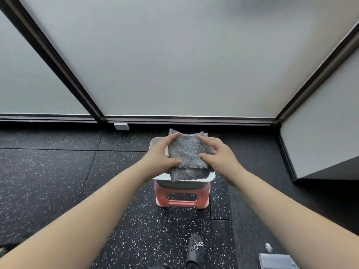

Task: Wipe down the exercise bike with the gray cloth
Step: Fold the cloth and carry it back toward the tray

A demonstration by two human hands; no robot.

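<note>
Left hand (162, 155) and right hand (220, 154) both grip the unlabelled gray cloth (189, 152) above a white basin (186, 182) on a pink stool (181, 198).

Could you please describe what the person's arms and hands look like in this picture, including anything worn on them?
Both forearms are bare, with no sleeves in view. The left hand and right hand wear no gloves, and no rings, watch or bracelets show. The nails look short and unpainted.

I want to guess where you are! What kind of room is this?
Probably a home gym or workout room. The floor is black speckled rubber matting, like gyms use, beside tall frosted glass panels. Both hands hold a gray cloth over a white basin on a pink stool.
</note>
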